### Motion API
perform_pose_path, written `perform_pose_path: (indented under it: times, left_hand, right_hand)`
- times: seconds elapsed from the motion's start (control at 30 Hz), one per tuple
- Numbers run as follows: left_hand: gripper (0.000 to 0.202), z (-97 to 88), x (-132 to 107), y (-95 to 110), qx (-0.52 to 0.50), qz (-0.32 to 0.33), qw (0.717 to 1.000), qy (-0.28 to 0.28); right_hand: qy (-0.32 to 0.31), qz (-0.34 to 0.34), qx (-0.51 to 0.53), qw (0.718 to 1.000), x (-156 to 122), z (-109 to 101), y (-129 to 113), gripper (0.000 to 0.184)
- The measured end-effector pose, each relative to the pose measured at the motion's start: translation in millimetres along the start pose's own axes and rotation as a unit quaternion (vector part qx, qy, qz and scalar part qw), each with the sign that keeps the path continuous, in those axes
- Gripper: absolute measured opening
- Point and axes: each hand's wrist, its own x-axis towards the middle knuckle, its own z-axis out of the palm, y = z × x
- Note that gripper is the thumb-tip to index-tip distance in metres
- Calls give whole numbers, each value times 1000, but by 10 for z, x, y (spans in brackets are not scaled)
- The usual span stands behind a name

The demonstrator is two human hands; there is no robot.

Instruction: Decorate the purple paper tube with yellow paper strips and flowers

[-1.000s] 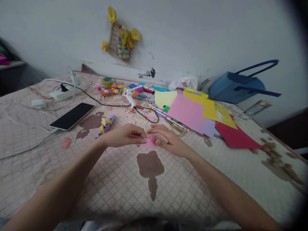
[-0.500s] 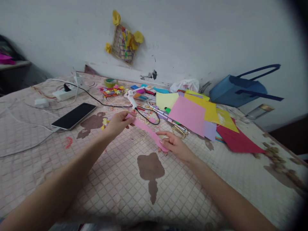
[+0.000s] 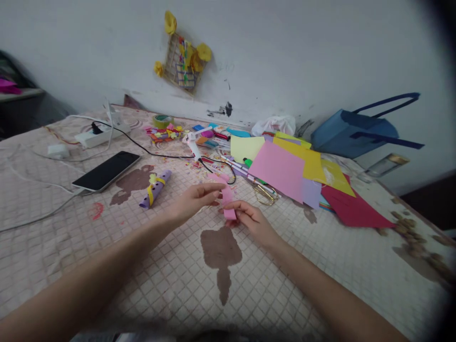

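Note:
Between my hands, above the middle of the table, is a pink paper strip [image 3: 227,194]. My left hand [image 3: 195,198] pinches it from the left, near its middle. At its near end, my right hand [image 3: 248,217] grips the strip between thumb and fingers, where the paper looks bent over. The far part of the strip reaches toward the scraps behind. Left of my left hand lies a rolled purple paper tube [image 3: 156,188] with a yellow band around it. Beyond my hands, a white glue gun [image 3: 193,146] stands among paper scraps.
Pink [image 3: 280,168], yellow and red paper sheets lie to the right, with scissors [image 3: 265,194] in front. A phone [image 3: 107,171] and a power strip [image 3: 101,136] with cables lie left. A blue bag [image 3: 354,133] and a glass jar [image 3: 386,165] stand far right.
My left hand has moved right and nearer to my right hand along the pink strip. The strip, stretched out before, is now bent. The purple tube, hidden before, has come into view.

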Motion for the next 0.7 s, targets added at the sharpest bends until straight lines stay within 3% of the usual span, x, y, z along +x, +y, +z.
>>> perform_pose_path:
  times: [0.2,0.37,0.5,0.7]
  left_hand:
    - [37,-24,17,-25,11,6,1000,-8]
    - [37,67,-22,-27,5,6,1000,-20]
    - [32,130,-39,-75,24,14,999,-25]
    - [28,204,-53,-128,25,16,999,26]
  right_hand:
    - [27,-68,-44,996,-2,-20,49,17]
    - [24,-47,-28,998,4,-14,48,13]
    - [62,-51,-34,996,16,24,33,15]
    - [89,-4,41,995,28,102,77,18]
